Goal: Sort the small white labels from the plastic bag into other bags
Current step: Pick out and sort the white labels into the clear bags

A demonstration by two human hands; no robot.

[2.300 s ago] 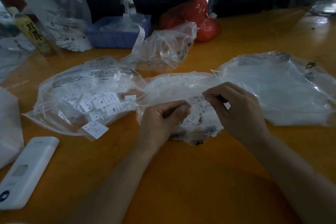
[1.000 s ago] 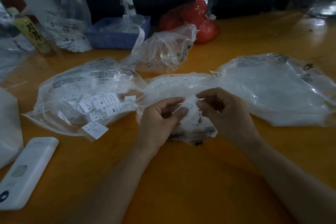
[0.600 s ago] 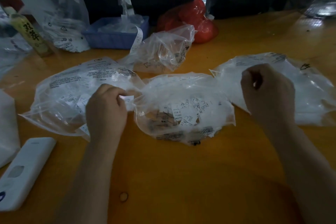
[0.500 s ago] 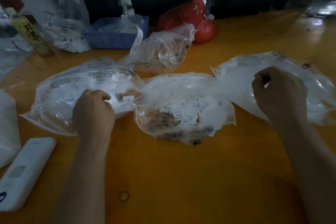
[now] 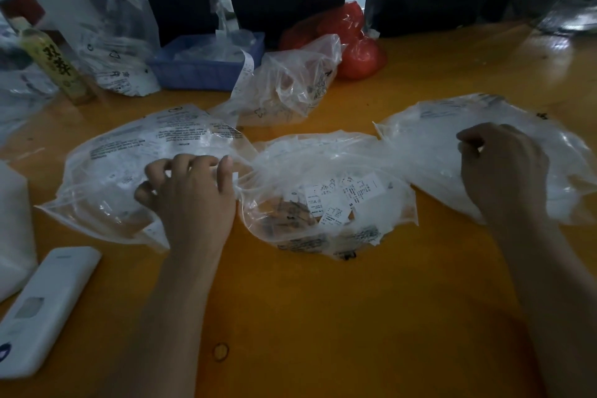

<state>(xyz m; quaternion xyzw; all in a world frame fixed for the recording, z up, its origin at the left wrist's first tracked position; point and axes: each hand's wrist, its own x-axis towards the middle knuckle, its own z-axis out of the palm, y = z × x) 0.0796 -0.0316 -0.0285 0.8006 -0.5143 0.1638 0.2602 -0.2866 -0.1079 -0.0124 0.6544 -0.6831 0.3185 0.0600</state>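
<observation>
Three clear plastic bags lie in a row on the orange table. The middle bag point(image 5: 323, 161) holds a loose heap of small white labels point(image 5: 336, 200). My left hand point(image 5: 190, 200) rests on top of the left bag point(image 5: 135, 152), fingers spread and loosely bent, and I see nothing held in them. My right hand point(image 5: 504, 171) hovers over the right bag point(image 5: 429, 139), which looks whitish inside. Its fingers are curled, and a small white piece, apparently a label, shows between thumb and fingertips.
A white remote-like device point(image 5: 45, 310) lies at the front left beside a white bag point(image 5: 13, 229). Behind the row stand a crumpled clear bag point(image 5: 290, 84), a blue tray point(image 5: 200, 71), a red bag point(image 5: 355, 45), a bottle point(image 5: 55, 64) and another clear bag point(image 5: 119, 42).
Both hands left the middle bag, where they were picking labels apart. The left one moved onto the left bag and spread its fingers; the right one moved out over the right bag.
</observation>
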